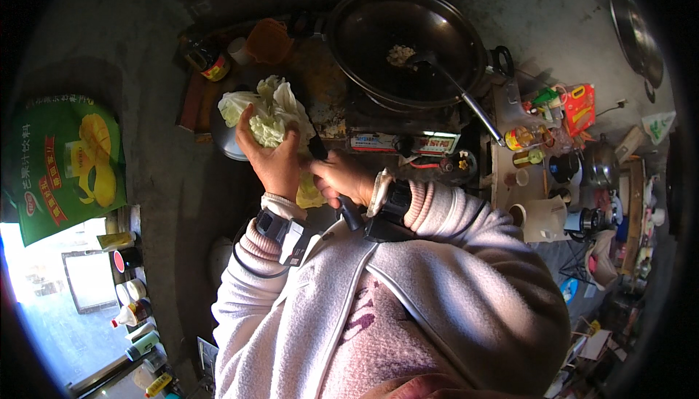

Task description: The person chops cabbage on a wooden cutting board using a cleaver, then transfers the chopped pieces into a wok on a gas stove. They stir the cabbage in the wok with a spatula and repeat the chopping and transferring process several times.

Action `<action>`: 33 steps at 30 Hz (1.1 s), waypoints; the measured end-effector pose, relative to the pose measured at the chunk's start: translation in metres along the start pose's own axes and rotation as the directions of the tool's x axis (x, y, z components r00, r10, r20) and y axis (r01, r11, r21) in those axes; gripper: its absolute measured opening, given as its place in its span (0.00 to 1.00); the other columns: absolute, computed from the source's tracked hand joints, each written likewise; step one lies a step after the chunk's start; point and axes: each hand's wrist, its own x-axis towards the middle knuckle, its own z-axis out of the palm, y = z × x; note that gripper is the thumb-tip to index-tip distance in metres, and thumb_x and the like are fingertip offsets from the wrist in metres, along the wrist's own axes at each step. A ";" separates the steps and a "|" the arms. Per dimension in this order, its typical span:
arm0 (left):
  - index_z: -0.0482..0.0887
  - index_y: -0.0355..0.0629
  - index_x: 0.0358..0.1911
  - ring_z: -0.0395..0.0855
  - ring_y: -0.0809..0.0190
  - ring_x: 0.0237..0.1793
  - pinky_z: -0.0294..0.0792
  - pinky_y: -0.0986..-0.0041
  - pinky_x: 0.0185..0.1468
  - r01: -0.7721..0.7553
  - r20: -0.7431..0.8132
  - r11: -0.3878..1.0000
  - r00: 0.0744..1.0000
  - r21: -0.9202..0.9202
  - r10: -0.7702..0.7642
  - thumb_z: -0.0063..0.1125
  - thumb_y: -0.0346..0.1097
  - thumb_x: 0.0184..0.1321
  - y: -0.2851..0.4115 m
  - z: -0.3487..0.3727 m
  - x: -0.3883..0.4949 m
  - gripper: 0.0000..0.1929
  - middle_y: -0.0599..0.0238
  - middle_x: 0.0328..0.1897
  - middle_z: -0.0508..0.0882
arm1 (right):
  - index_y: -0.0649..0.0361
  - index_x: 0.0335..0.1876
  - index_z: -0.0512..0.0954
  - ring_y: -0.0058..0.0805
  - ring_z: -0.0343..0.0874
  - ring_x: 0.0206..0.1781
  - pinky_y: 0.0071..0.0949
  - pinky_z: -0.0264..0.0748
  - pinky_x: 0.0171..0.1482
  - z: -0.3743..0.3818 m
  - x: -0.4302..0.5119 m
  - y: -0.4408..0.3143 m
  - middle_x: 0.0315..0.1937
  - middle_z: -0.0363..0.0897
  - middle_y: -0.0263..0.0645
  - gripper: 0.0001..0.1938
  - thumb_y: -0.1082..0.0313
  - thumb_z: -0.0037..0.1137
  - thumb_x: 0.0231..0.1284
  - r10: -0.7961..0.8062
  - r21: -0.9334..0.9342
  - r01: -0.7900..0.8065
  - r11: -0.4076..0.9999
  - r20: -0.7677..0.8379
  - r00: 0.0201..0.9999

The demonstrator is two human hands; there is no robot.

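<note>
My left hand [276, 164] grips a pale green napa cabbage [273, 112] from below, fingers and thumb spread around its leaves. My right hand [344, 176] is closed on the black handle [349, 213] of what looks like a knife. Its dark blade [317, 146] points up beside the cabbage; I cannot tell whether it touches the leaves. More yellow-green leaf [310, 192] shows below, between my hands. Partly hidden behind the cabbage is a round metal lid or pan [224, 134].
A large wok [371, 60] sits on a gas stove [404, 139], holding chopped pale pieces [400, 56] and a long-handled spatula [464, 96]. An orange plastic basket [269, 41] and a dark sauce bottle [205, 60] stand at the back left. Bottles and packets crowd the right-hand counter [505, 178].
</note>
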 end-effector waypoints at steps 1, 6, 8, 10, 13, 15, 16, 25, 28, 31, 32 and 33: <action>0.70 0.41 0.66 0.68 0.50 0.69 0.57 0.63 0.74 -0.013 -0.003 1.000 1.000 0.006 0.013 0.69 0.27 0.48 0.000 0.000 0.000 0.37 0.54 0.66 0.71 | 0.59 0.36 0.73 0.18 0.64 0.12 0.26 0.66 0.13 0.000 0.001 0.000 0.15 0.64 0.27 0.13 0.57 0.53 0.71 0.000 0.002 0.000 1.000 0.002 1.000; 0.70 0.41 0.66 0.68 0.50 0.69 0.57 0.63 0.74 0.006 -0.003 1.000 1.000 0.002 -0.006 0.69 0.28 0.48 0.000 0.001 0.000 0.37 0.54 0.66 0.71 | 0.59 0.35 0.73 0.18 0.64 0.12 0.26 0.67 0.13 -0.001 0.002 0.001 0.14 0.64 0.27 0.14 0.57 0.53 0.71 -0.001 -0.002 0.001 1.000 0.000 1.000; 0.70 0.41 0.66 0.68 0.50 0.69 0.57 0.63 0.74 0.005 -0.002 1.000 1.000 -0.001 -0.005 0.69 0.28 0.49 -0.001 0.001 0.001 0.37 0.54 0.66 0.71 | 0.59 0.34 0.73 0.18 0.64 0.12 0.26 0.67 0.13 -0.001 0.002 0.002 0.14 0.64 0.27 0.14 0.57 0.53 0.71 -0.006 -0.003 0.005 1.000 -0.002 1.000; 0.70 0.41 0.66 0.68 0.50 0.69 0.57 0.63 0.74 0.016 0.000 1.000 1.000 0.000 -0.016 0.70 0.28 0.48 0.000 0.002 -0.001 0.37 0.54 0.66 0.71 | 0.60 0.34 0.73 0.18 0.64 0.12 0.27 0.67 0.13 -0.002 0.002 0.002 0.14 0.64 0.27 0.15 0.56 0.53 0.71 0.014 -0.011 -0.014 1.000 -0.015 1.000; 0.70 0.41 0.66 0.68 0.50 0.68 0.57 0.62 0.74 0.027 0.004 0.999 1.000 -0.019 -0.027 0.70 0.28 0.48 0.001 0.002 -0.001 0.37 0.54 0.65 0.71 | 0.60 0.33 0.73 0.18 0.64 0.12 0.27 0.67 0.13 -0.002 0.002 0.002 0.14 0.64 0.27 0.15 0.56 0.53 0.71 0.027 -0.010 -0.027 1.000 -0.018 0.999; 0.70 0.41 0.66 0.68 0.50 0.68 0.57 0.63 0.74 0.024 0.004 1.000 1.000 -0.009 -0.024 0.70 0.28 0.48 0.001 0.002 -0.001 0.37 0.54 0.65 0.71 | 0.61 0.32 0.73 0.18 0.64 0.12 0.27 0.68 0.13 -0.002 0.002 0.002 0.14 0.64 0.27 0.15 0.56 0.53 0.71 0.021 -0.007 -0.021 1.000 -0.015 1.000; 0.70 0.41 0.66 0.68 0.50 0.68 0.57 0.63 0.74 0.021 0.005 1.000 1.000 0.010 -0.022 0.70 0.28 0.48 0.002 0.002 -0.002 0.37 0.53 0.65 0.71 | 0.61 0.32 0.73 0.18 0.64 0.12 0.27 0.68 0.13 -0.002 0.001 0.002 0.14 0.64 0.28 0.16 0.56 0.53 0.71 0.025 -0.008 -0.026 1.000 -0.016 1.000; 0.70 0.41 0.66 0.69 0.50 0.67 0.58 0.63 0.73 0.008 0.007 1.000 1.000 0.017 -0.009 0.69 0.28 0.48 0.003 0.003 0.000 0.37 0.54 0.64 0.71 | 0.64 0.33 0.74 0.20 0.66 0.12 0.28 0.68 0.13 -0.003 0.001 0.001 0.15 0.65 0.30 0.16 0.57 0.53 0.71 -0.016 0.003 0.017 1.000 -0.028 0.999; 0.70 0.41 0.66 0.69 0.50 0.67 0.58 0.63 0.73 -0.014 0.005 1.000 1.000 0.009 0.014 0.69 0.28 0.48 0.004 0.004 0.001 0.37 0.54 0.64 0.71 | 0.65 0.33 0.75 0.20 0.66 0.12 0.28 0.68 0.13 -0.003 0.000 0.000 0.15 0.66 0.30 0.16 0.58 0.53 0.70 -0.047 0.019 0.047 0.999 -0.017 0.999; 0.70 0.41 0.66 0.69 0.50 0.67 0.58 0.63 0.73 0.006 0.020 1.000 1.000 -0.004 -0.006 0.69 0.28 0.49 0.004 0.005 0.000 0.37 0.54 0.64 0.71 | 0.65 0.32 0.75 0.21 0.66 0.12 0.28 0.67 0.13 -0.004 0.000 0.000 0.15 0.66 0.31 0.17 0.57 0.53 0.70 -0.018 0.008 0.018 1.000 -0.040 0.999; 0.70 0.41 0.66 0.68 0.50 0.67 0.58 0.63 0.73 0.014 0.016 1.000 1.000 -0.016 -0.014 0.69 0.28 0.49 0.004 0.005 0.000 0.37 0.54 0.64 0.71 | 0.65 0.32 0.75 0.21 0.66 0.11 0.28 0.67 0.13 -0.004 -0.001 0.000 0.14 0.66 0.31 0.17 0.57 0.54 0.70 -0.030 0.017 0.031 0.999 -0.028 0.999; 0.70 0.41 0.66 0.68 0.50 0.68 0.58 0.63 0.73 0.012 0.016 1.000 1.000 -0.023 -0.011 0.69 0.28 0.49 0.004 0.005 0.000 0.37 0.54 0.64 0.71 | 0.65 0.32 0.74 0.21 0.65 0.11 0.28 0.67 0.13 -0.004 -0.001 0.000 0.14 0.66 0.31 0.17 0.57 0.54 0.71 -0.037 0.012 0.038 0.999 -0.032 0.999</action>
